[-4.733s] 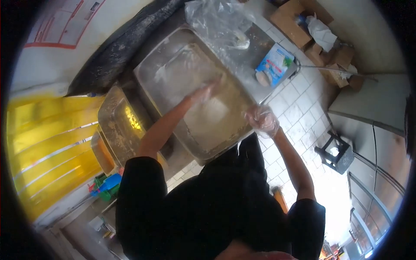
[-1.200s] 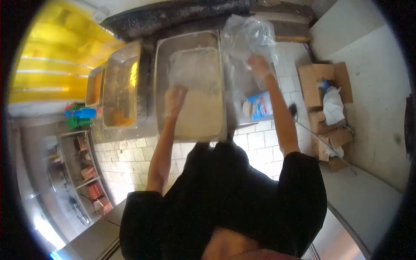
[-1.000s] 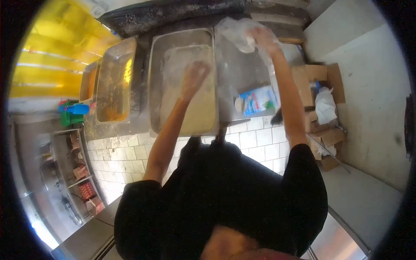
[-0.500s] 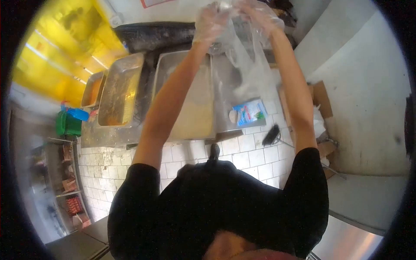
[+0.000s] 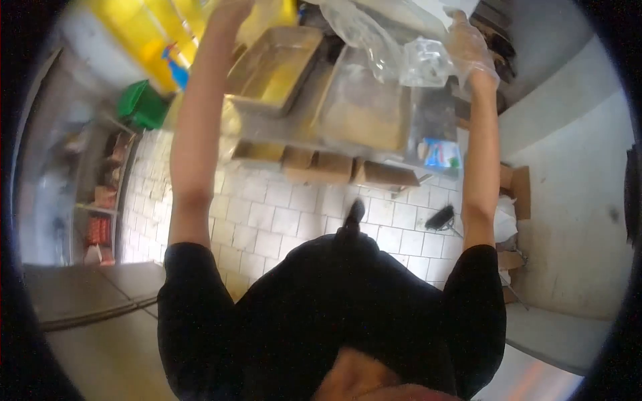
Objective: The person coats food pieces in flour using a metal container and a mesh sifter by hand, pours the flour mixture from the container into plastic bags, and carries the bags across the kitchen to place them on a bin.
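Head: plastic (image 5: 425, 63) (clear, crinkled) against right grip (image 5: 470, 53).

Reading no words, brands, numbers or signs clearly anywhere. Showing only blurred print on the blue-and-white packet (image 5: 439, 154) lying on the counter (image 5: 436, 110), and blending there into pale and reddish marks too small and smeared for making out a single letter.
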Demonstrator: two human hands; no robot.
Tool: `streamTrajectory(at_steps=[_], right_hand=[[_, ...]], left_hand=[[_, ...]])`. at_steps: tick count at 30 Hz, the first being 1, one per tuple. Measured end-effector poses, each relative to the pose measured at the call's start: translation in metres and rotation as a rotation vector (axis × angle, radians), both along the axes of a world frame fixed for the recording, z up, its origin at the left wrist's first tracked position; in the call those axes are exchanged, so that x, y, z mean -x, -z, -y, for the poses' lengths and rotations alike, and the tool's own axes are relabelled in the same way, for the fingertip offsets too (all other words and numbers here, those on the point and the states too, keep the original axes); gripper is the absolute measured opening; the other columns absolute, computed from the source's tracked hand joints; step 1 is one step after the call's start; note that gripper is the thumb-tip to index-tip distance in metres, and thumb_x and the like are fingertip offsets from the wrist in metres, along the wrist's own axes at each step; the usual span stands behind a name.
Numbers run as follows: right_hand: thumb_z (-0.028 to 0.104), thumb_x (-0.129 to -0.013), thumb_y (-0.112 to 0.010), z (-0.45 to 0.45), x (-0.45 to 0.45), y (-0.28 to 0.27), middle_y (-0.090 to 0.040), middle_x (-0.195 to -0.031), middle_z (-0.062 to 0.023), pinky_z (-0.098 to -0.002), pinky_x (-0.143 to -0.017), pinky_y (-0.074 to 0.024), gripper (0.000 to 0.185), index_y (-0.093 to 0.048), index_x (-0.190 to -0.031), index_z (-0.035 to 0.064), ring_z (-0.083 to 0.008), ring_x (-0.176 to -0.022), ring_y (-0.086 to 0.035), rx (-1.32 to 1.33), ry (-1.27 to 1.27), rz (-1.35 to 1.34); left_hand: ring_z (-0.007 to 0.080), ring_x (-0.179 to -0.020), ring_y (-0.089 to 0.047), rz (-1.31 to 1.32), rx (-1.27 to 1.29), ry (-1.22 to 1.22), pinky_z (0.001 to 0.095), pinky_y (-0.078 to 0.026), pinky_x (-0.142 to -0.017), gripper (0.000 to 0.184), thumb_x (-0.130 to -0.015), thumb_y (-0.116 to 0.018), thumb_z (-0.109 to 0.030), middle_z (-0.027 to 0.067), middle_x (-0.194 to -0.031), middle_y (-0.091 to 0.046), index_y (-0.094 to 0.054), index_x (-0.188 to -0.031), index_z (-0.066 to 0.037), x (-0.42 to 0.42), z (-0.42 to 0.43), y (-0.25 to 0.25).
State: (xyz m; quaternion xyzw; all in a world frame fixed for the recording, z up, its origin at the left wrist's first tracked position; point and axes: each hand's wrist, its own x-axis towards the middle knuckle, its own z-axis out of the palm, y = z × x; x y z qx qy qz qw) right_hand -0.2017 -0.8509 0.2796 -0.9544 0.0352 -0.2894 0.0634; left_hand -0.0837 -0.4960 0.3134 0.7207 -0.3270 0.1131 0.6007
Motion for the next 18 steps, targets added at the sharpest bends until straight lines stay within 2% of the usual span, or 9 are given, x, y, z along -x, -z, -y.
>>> streamTrajectory(at_steps=[2,3,6,8,10,11,14,16,18], right_hand=[[0.019,-0.082,-0.057,-0.017,0.014,0.014,-0.061,-0.111,-0.0158,-0.0381,-0.092,-0.0438,0.047,-0.047,-0.126,0.0074,-0.0293,-0.103,-0.058,-0.075,-0.158,-0.108],[0.016,-0.08,-0.061,-0.027,0.018,0.025,-0.062,-0.111,-0.0143,-0.0371,-0.093,-0.0434,0.048,-0.048,-0.126,0.0098,-0.0286,-0.102,-0.059,-0.063,-0.224,-0.11],[0.015,-0.077,-0.065,-0.071,0.038,0.04,-0.062,-0.111,-0.0139,-0.0351,-0.092,-0.0436,0.051,-0.049,-0.125,0.0095,-0.027,-0.101,-0.059,-0.104,-0.515,-0.278],[0.018,-0.076,-0.066,-0.109,0.045,0.067,-0.063,-0.109,-0.0119,-0.033,-0.09,-0.0448,0.047,-0.054,-0.12,0.0092,-0.0249,-0.098,-0.059,-0.133,-0.656,-0.201],[0.017,-0.079,-0.062,-0.135,0.037,0.119,-0.063,-0.101,-0.013,-0.0342,-0.092,-0.0436,0.038,-0.058,-0.116,0.0125,-0.0283,-0.096,-0.06,-0.397,-1.082,-0.268],[0.017,-0.079,-0.062,-0.146,0.033,0.144,-0.063,-0.101,-0.013,-0.0342,-0.092,-0.0436,0.038,-0.058,-0.116,0.0125,-0.0283,-0.096,-0.06,-0.403,-1.094,-0.299],[0.02,-0.076,-0.064,-0.178,0.019,0.231,-0.062,-0.105,-0.0104,-0.0362,-0.084,-0.047,0.042,-0.057,-0.116,0.0079,-0.0242,-0.094,-0.059,-0.018,-0.827,-0.679],[0.02,-0.084,-0.051,-0.191,0.009,0.294,-0.062,-0.104,-0.0138,-0.0374,-0.085,-0.0456,0.025,-0.06,-0.105,0.0074,-0.0287,-0.097,-0.058,0.113,-0.74,-0.539],[0.017,-0.085,-0.047,-0.221,0.028,0.353,-0.063,-0.1,-0.0143,-0.0381,-0.079,-0.0464,0.021,-0.061,-0.097,0.0079,-0.0308,-0.093,-0.059,0.085,-0.854,-0.048]], left_hand=[[0.0208,-0.113,-0.05,0.704,-1.01,-0.45,0.0375,-0.039,-0.095,0.029,-0.087,-0.057,-0.029,0.0109,-0.121,-0.056,-0.062,-0.11,-0.013,0.062,-0.056,0.007],[0.0208,-0.113,-0.05,0.689,-1.017,-0.458,0.0375,-0.039,-0.095,0.029,-0.087,-0.057,-0.029,0.0109,-0.121,-0.056,-0.062,-0.11,-0.013,0.084,-0.077,0.02],[0.0246,-0.094,-0.058,0.58,-0.663,-0.594,0.0369,-0.045,-0.081,0.033,-0.083,-0.061,-0.033,0.0106,-0.102,-0.062,-0.063,-0.107,-0.01,0.136,-0.135,0.094],[0.0255,-0.087,-0.06,0.505,-0.454,-0.662,0.0363,-0.048,-0.076,0.036,-0.082,-0.062,-0.033,0.0111,-0.097,-0.064,-0.062,-0.108,-0.008,0.17,-0.164,0.13],[0.0249,-0.087,-0.061,0.316,-0.349,-0.624,0.0355,-0.049,-0.075,0.039,-0.083,-0.061,-0.032,0.0124,-0.097,-0.064,-0.058,-0.112,-0.006,0.193,-0.187,0.17],[0.0246,-0.087,-0.061,0.203,-0.32,-0.586,0.0351,-0.05,-0.075,0.04,-0.084,-0.061,-0.032,0.013,-0.098,-0.064,-0.056,-0.114,-0.006,0.203,-0.197,0.194],[0.0237,-0.087,-0.061,-0.145,-0.223,-0.429,0.0339,-0.051,-0.073,0.044,-0.086,-0.06,-0.031,0.0149,-0.099,-0.063,-0.051,-0.12,-0.003,0.231,-0.228,0.276],[0.0231,-0.086,-0.062,-0.323,-0.135,-0.322,0.0331,-0.053,-0.072,0.048,-0.087,-0.059,-0.03,0.0161,-0.1,-0.063,-0.047,-0.124,-0.002,0.241,-0.241,0.322],[0.0224,-0.086,-0.062,-0.407,-0.018,-0.209,0.0322,-0.054,-0.071,0.051,-0.088,-0.058,-0.029,0.0173,-0.101,-0.063,-0.044,-0.128,0.0,0.254,-0.234,0.358]])
